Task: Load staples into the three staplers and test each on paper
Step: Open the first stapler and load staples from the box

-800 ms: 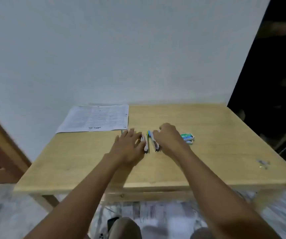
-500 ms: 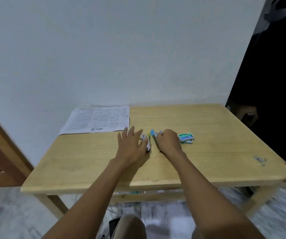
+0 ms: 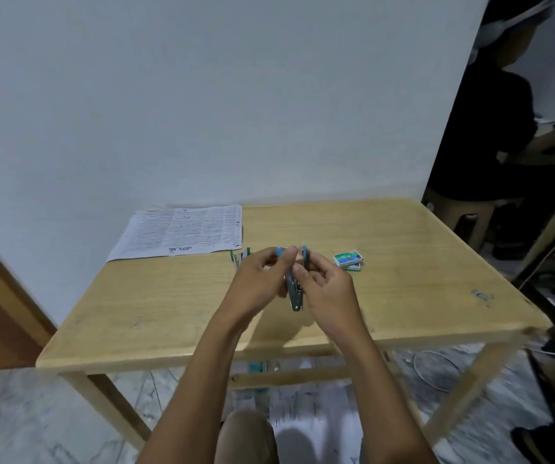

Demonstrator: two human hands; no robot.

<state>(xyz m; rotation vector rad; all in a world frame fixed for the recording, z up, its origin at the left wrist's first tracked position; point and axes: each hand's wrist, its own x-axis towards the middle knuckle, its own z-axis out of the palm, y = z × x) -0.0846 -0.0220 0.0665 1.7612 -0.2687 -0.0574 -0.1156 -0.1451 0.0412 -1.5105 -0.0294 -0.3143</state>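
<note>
Blue stapler [image 3: 293,291] picked up off the table [image 3: 169,313]
It is now held left of the staple boxes [image 3: 348,259], pinched by left hand [image 3: 259,283] and right hand [image 3: 328,289], arms seemingly spread; loading is judged begun; two staplers [image 3: 240,257] lie further left.

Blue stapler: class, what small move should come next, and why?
Probably the right hand should reach for the staple box: it and the left hand hold the stapler up, seemingly spread open, while the box lies untouched nearby.
</note>
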